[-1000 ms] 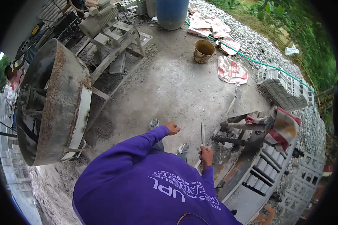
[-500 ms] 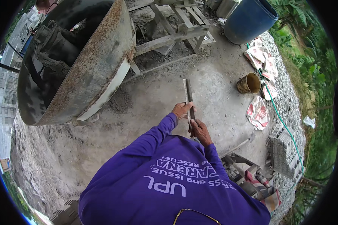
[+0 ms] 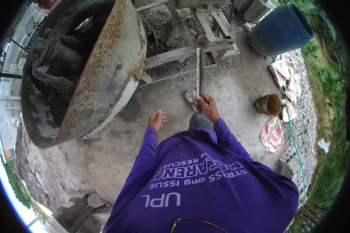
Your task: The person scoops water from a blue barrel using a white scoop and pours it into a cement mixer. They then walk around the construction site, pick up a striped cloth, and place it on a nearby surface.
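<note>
My right hand [image 3: 208, 108] is closed around the lower end of a long, narrow grey bar [image 3: 200, 73], one side pale and the other darker. The bar points away from me, its far end in line with a dusty wooden frame. Off to the left of it, my left hand [image 3: 157, 120] is free, thumb raised and fingers loosely bent apart, holding nothing. Below the bar my shoe [image 3: 190, 96] shows on the dusty ground, with a grey trouser knee [image 3: 201, 121] nearer me.
A large rusty mixing drum [image 3: 101, 73] with cement-coated paddles fills the left. Beyond stands the wooden frame [image 3: 171, 56]. At right are a blue barrel [image 3: 274, 33], a brown bucket [image 3: 262, 105], empty sacks [image 3: 272, 135], a green hose [image 3: 293, 134], hollow blocks [image 3: 289, 161] and gravel [image 3: 309, 116].
My left hand has let go of the bar and moved left. The right hand keeps hold of it, now farther forward. My shoe and knee have come into view, and the whole view has shifted.
</note>
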A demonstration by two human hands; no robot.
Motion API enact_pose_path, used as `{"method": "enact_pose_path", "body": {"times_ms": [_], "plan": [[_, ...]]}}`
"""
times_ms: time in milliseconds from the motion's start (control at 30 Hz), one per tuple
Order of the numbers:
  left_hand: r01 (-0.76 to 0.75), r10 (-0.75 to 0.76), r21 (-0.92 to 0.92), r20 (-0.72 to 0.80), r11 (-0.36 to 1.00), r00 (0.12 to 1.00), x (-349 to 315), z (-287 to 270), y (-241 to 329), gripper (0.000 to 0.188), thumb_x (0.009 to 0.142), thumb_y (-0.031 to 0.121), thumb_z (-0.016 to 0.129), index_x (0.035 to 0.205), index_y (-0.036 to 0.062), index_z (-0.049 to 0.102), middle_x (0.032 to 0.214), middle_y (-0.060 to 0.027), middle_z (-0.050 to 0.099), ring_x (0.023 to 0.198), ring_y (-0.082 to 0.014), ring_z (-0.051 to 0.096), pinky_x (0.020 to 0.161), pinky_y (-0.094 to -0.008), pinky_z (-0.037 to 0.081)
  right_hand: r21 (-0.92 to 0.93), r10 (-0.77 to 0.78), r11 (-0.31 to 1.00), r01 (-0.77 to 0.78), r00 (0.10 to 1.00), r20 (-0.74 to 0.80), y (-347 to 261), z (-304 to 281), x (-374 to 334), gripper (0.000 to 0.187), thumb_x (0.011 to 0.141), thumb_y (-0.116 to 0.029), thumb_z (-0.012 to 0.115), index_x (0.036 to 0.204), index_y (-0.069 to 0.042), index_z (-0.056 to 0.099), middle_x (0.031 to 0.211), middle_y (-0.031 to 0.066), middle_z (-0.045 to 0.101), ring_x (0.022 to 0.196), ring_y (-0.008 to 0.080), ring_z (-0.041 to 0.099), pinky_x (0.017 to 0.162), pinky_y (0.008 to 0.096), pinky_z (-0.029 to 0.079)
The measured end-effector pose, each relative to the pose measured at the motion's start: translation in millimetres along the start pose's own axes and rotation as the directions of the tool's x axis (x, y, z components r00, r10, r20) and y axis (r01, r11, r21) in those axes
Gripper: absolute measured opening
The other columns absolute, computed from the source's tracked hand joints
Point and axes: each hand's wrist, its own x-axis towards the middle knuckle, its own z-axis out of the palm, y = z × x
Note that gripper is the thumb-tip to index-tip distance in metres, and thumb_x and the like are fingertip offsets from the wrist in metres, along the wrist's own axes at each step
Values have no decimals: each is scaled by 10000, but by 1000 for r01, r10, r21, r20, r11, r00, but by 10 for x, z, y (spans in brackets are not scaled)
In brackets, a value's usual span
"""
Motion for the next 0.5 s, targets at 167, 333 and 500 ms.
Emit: {"method": "enact_pose_path", "body": {"times_ms": [167,333,500], "plan": [[196,-345,-329,-492,924,799,1,-772,-735,485,883,378,507,1224,32,489,1070,-207,637,851,-296,652,580,-399,516,145,-51,986,87,970,-237,-70,-691,1421,335,914,-332,551,813,-16,508,624,69,563,492,140,524,449,274,417],[341,-499,-370,-539,864,678,-562,-597,-577,479,879,370,487,1215,30,494,1094,-217,624,885,-319,652,620,-412,528,-254,222,919,-302,928,-299,300,-1220,2868,382,919,-365,526,890,13,574,626,76,592,480,160,541,455,314,436],[283,-477,-408,-527,868,703,-698,-170,-227,489,863,380,519,1212,38,504,1111,-218,618,891,-317,654,637,-393,526,125,160,983,-133,958,-237,-434,-1226,3280,353,927,-341,537,909,11,557,600,87,581,467,167,551,439,301,446]]}}
